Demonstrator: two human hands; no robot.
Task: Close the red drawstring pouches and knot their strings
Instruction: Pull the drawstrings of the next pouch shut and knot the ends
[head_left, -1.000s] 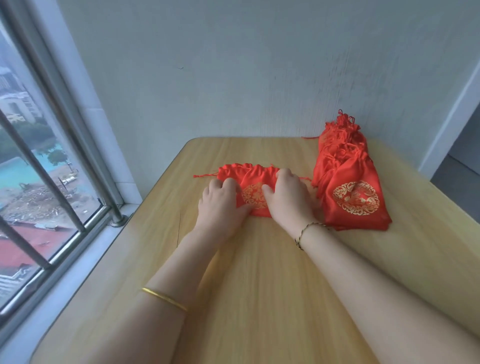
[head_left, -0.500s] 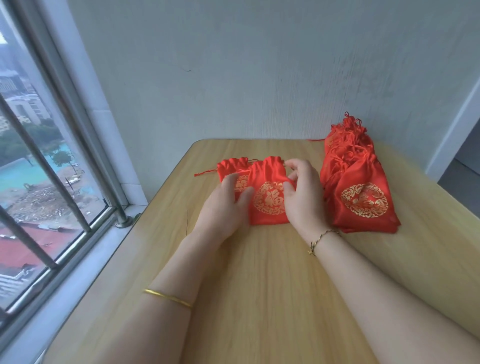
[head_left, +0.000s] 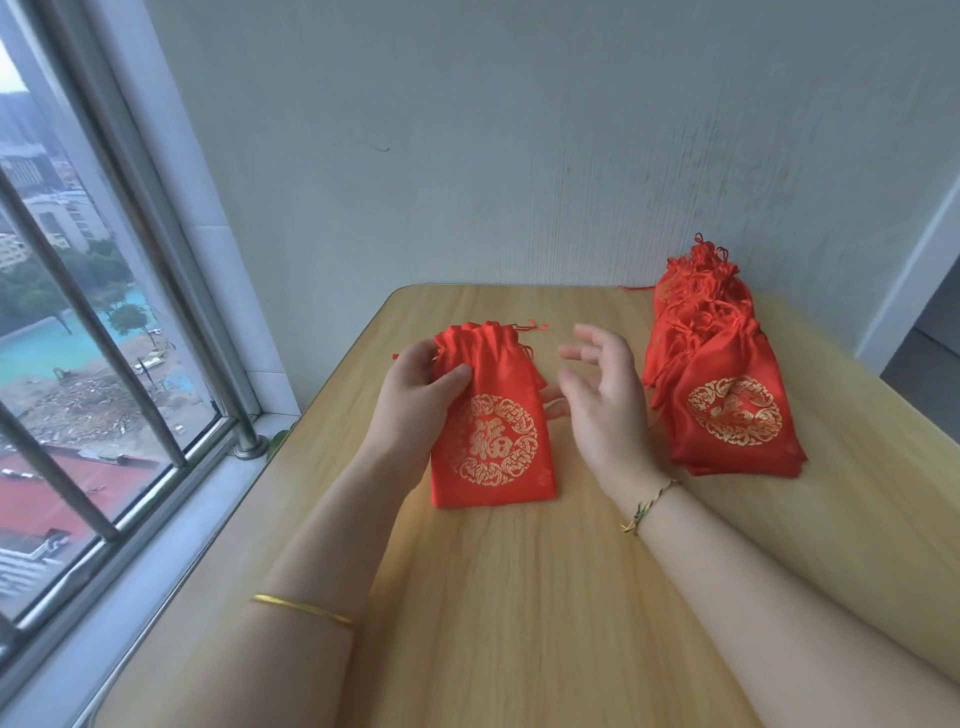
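The left hand grips the pouch at its upper left edge, thumb curled over the front. The pouch's neck is gathered, strings trailing from its top. Just right of the pouch, the right hand hovers with fingers spread and holds nothing. Further right of the pouch lies a pile on the table.
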